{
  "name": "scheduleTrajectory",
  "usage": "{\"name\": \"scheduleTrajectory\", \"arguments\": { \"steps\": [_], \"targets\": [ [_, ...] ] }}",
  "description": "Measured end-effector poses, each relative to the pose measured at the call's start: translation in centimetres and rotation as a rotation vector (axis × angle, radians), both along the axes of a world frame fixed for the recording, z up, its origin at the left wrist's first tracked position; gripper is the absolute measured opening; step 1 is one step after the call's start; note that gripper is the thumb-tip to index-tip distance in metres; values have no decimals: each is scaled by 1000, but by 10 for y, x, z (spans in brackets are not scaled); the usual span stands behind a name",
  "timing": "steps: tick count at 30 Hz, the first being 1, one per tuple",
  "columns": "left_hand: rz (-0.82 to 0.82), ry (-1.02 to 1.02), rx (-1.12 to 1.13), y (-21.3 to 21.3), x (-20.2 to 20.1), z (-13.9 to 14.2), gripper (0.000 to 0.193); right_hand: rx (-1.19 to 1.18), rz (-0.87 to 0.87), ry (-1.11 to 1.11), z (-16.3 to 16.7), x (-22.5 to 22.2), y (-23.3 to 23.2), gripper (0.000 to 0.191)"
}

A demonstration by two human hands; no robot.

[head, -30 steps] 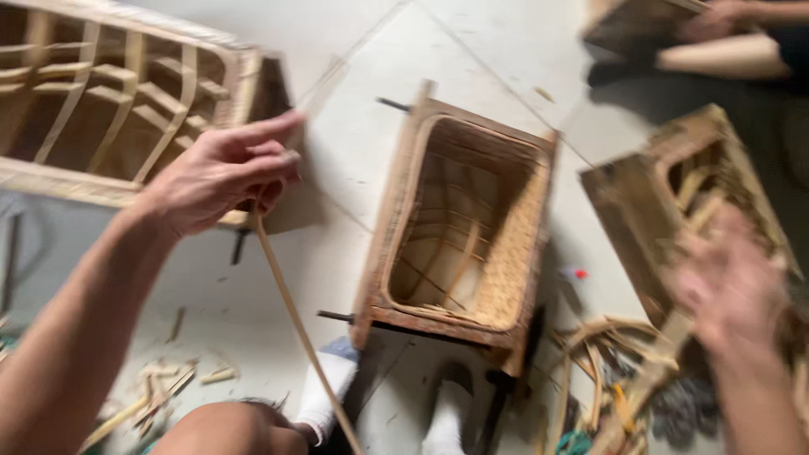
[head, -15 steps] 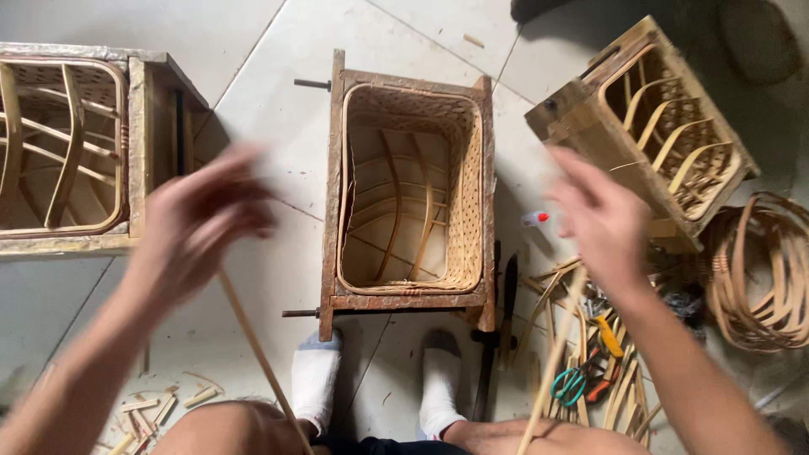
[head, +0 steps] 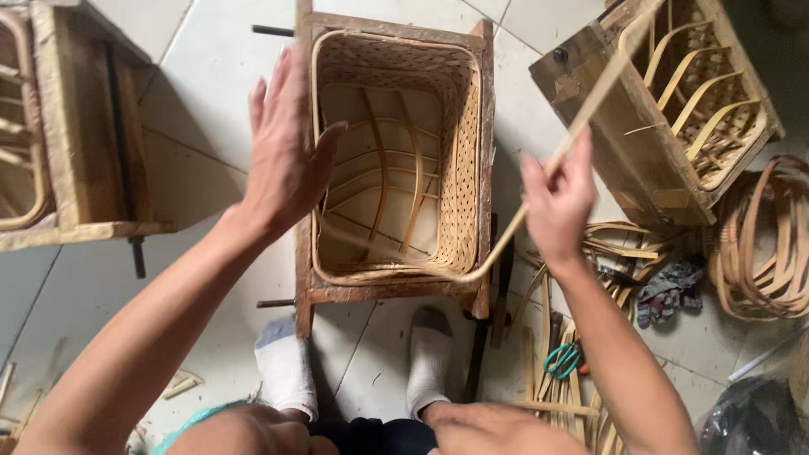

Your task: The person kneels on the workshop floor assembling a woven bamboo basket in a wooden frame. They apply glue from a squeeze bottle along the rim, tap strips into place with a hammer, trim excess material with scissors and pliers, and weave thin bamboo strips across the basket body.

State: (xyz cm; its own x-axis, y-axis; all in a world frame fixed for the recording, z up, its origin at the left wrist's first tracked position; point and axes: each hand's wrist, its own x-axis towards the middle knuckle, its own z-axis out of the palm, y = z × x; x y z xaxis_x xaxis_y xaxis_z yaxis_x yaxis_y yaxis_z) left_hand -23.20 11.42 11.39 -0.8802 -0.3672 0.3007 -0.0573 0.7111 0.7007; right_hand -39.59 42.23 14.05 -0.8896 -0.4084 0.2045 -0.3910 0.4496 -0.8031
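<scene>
Green-handled scissors (head: 562,361), rattan coils (head: 763,244), grey rag (head: 670,289) on floor

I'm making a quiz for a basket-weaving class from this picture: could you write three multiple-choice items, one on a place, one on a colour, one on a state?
1. Where is the woven basket in its wooden frame?
A. On the floor ahead of the person's feet
B. On a table
C. Hanging on a wall

2. What colour are the handles of the scissors?
A. Red
B. Teal green
C. Yellow

3. What is the right hand doing?
A. Lying flat on the floor
B. Pinching a thin cane strip
C. Holding the scissors

Answers:
1 A: the frame stands on the tiles just beyond the socked feet.
2 B: teal loops show among the cane scraps.
3 B: the fingers close on the strip, which curves down to the basket rim; the left hand is open beside the rim.
</scene>
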Motion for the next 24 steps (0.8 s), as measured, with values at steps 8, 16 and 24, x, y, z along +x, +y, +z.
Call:
{"name": "scheduleTrajectory", "arguments": {
  "steps": [8,16,24],
  "targets": [
    [-53,-318,-225,29,16,-72,84,47,118,326,-98,-11,-53,52],
    [-62,-496,-387,50,35,-74,75,475,72,528,-121,-6,-53,54],
    [45,-331,-176,66,63,-75,71,445,4,-95,-118,-4,-42,55]
  ]
}}
